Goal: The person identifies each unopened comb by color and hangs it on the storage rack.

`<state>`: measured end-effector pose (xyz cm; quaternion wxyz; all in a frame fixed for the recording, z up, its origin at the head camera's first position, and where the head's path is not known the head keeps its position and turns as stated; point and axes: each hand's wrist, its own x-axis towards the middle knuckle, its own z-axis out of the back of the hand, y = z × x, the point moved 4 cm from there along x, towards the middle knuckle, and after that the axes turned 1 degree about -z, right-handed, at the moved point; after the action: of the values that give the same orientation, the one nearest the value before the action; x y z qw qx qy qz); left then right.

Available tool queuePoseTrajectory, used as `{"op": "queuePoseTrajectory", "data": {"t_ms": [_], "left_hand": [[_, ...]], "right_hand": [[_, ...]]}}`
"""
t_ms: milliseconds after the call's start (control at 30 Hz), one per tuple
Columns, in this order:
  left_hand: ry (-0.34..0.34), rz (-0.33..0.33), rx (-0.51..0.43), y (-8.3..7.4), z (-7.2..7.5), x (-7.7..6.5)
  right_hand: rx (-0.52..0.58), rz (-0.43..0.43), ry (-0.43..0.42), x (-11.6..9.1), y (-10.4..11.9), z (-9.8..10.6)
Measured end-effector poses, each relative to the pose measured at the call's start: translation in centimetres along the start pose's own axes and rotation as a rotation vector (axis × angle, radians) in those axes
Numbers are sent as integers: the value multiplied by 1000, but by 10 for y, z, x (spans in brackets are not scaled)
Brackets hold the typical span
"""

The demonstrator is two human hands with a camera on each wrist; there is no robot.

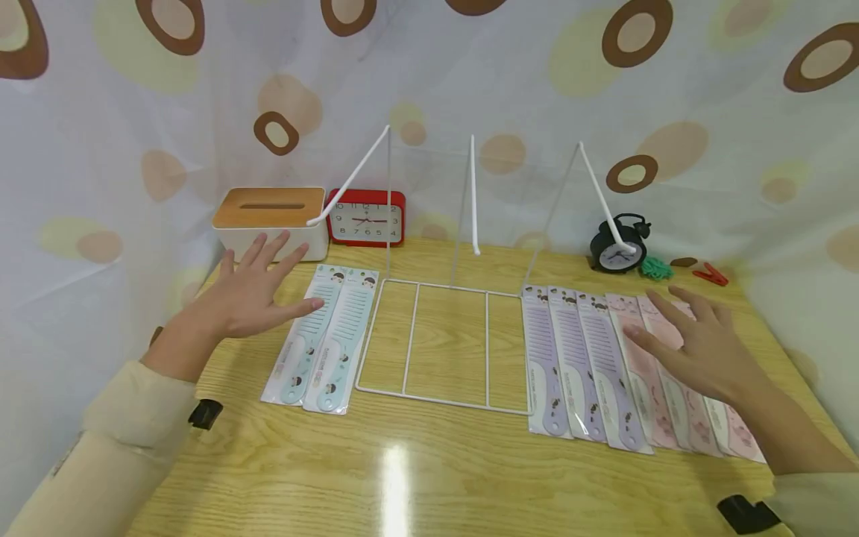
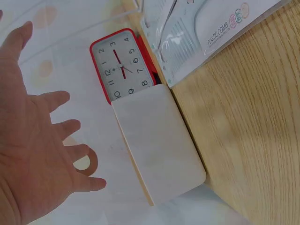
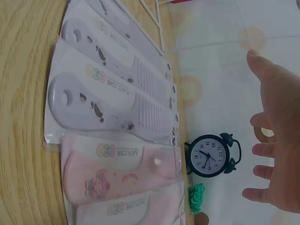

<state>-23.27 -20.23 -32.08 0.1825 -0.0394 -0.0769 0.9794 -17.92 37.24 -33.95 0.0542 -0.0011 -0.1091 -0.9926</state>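
Observation:
My left hand (image 1: 251, 294) hovers with spread fingers at the left, nearest to two packaged light-blue combs (image 1: 344, 335) lying side by side. In the left wrist view its palm and fingers hold nothing. Over the right side, my right hand (image 1: 705, 347) is raised above packaged pink combs (image 1: 640, 358), covering part of them, fingers apart and nothing in them. Three packaged purple combs (image 1: 592, 365) lie to the left of the pink ones. Between the comb groups stands a white wire rack (image 1: 487, 350) with three slanted upright prongs and a flat base.
At the back left are a white tissue box (image 1: 268, 239) with a wooden lid and a red clock (image 1: 366, 224). Toward the back right stand a black alarm clock (image 1: 617, 253), a green crinkled item (image 1: 655, 268) and a red clip (image 1: 711, 274). A patterned cloth surrounds the table.

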Motion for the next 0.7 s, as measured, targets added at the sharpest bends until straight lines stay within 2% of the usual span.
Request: {"op": "queuePoseTrajectory", "data": {"t_ms": [333, 533, 700], "left_hand": [[35, 31, -182, 18, -13, 23], [35, 9, -303, 27, -21, 41], [62, 59, -421, 40, -34, 50]], "right_hand": [[142, -18, 116, 7, 35, -25], [250, 50, 120, 6, 57, -39], [352, 94, 173, 6, 77, -54]]}}
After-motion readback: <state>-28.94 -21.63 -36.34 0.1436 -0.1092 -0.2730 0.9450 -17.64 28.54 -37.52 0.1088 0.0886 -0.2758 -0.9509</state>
